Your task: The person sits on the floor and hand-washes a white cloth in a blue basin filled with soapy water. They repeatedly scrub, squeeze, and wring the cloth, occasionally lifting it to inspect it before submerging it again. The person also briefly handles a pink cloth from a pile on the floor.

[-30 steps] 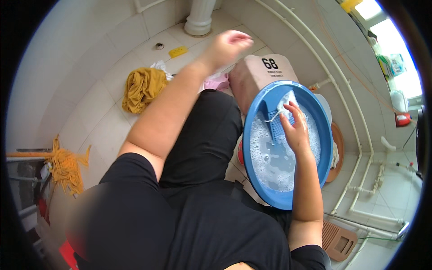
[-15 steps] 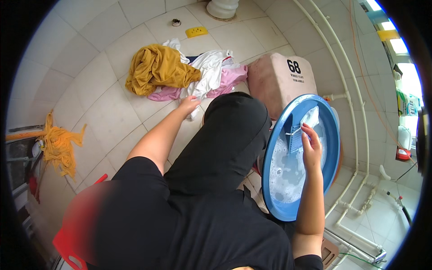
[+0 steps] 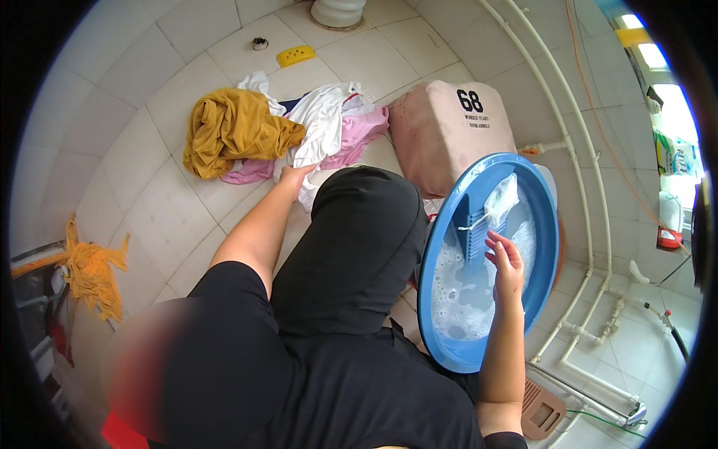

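My left hand [image 3: 294,178] reaches down to the pile on the tiled floor, its fingers closed on the edge of a white garment [image 3: 321,112]. Beside that garment are mustard-yellow clothing [image 3: 232,131] and a pink cloth [image 3: 357,136]. Over the blue basin [image 3: 431,299] hovers my right hand [image 3: 507,269], its fingers loosely bent and apart, with nothing visible in them. Foamy water [image 3: 456,307] partly fills the basin. A blue ridged washboard [image 3: 476,238] stands in it, and a small white pouch [image 3: 502,199] with a string lies at its upper part.
A pale pink box-shaped thing with black print [image 3: 452,135] stands behind the basin. White pipes [image 3: 580,172] run along the right wall. A yellow soap-dish-like piece [image 3: 296,56] and a drain hole [image 3: 259,43] are farther off. Orange mop strands [image 3: 97,273] hang at the left.
My left hand has closed on the white garment. My right hand has drawn back from the white pouch, toward me. The whole view has shifted slightly.
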Demonstrator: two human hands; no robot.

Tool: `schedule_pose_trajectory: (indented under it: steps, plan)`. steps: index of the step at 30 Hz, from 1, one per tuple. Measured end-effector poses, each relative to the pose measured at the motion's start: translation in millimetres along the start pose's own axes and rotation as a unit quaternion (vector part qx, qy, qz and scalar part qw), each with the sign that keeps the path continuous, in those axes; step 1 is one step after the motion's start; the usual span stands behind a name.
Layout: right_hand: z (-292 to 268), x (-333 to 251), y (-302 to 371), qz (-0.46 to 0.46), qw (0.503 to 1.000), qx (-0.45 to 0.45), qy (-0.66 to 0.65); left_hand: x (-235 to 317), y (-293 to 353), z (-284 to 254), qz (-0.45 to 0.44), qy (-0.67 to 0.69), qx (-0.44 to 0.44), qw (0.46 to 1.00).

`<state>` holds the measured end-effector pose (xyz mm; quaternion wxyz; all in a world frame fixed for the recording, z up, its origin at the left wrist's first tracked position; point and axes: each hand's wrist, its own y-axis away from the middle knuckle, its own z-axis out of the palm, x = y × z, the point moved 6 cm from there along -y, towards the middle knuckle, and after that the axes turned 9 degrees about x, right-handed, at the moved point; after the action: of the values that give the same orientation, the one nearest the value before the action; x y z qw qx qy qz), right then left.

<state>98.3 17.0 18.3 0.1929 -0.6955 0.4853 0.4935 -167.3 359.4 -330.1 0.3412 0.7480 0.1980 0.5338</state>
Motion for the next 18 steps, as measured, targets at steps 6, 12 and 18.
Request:
schedule_pose_trajectory:
  steps: [6,12,18]
  plan:
    - [13.0,6.6,3.9,0.005,0.999,-0.021,-0.04,70.6,-5.3,-27.1,0.176,-0.166,0.043,0.969]
    - [13.4,23.2,16.4,-0.015,0.997,-0.057,-0.055,235.1,142.6,-41.6,0.173,0.379,-0.182,0.891]
    - [-13.3,35.9,35.4,-0.028,0.995,-0.033,-0.086,351.0,315.7,-30.9,0.347,0.386,-0.4,0.755]
